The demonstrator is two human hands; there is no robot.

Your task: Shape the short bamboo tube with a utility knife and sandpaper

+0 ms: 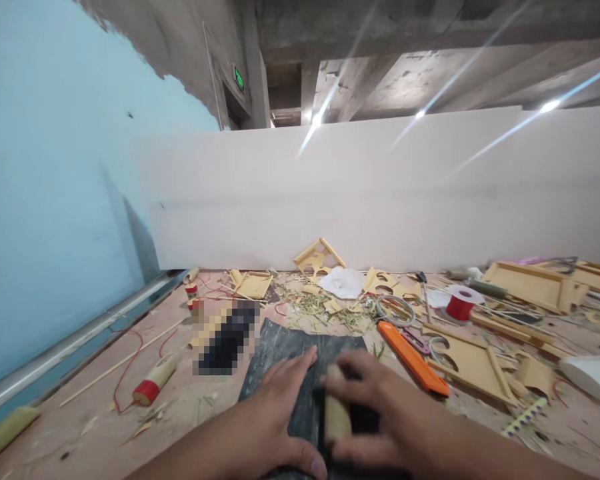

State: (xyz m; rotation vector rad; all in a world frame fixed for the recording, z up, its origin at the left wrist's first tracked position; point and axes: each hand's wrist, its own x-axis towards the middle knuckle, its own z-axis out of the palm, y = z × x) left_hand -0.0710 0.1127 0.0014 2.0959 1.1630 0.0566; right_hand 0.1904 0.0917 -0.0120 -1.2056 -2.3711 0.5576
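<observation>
A dark grey sheet (300, 343), which looks like sandpaper, lies on the workbench in front of me. My left hand (285, 407) rests on its left part, with thumb and fingers apart and nothing held. In my right hand (375, 400) is a short piece of bamboo (337, 407), gripped between thumb and fingers over the sheet. The right fingers are slightly blurred, and the bamboo's right side is hidden by them. Just right of the sheet lies an orange utility knife (413, 360).
On the left lie a bamboo tube with a red end (155, 380) and a thin stick (123, 363). Shavings (325, 310) cover the back. A red spool (460, 303), wire coil (395, 310) and wooden frames (473, 363) are at right. A white panel (370, 193) stands behind.
</observation>
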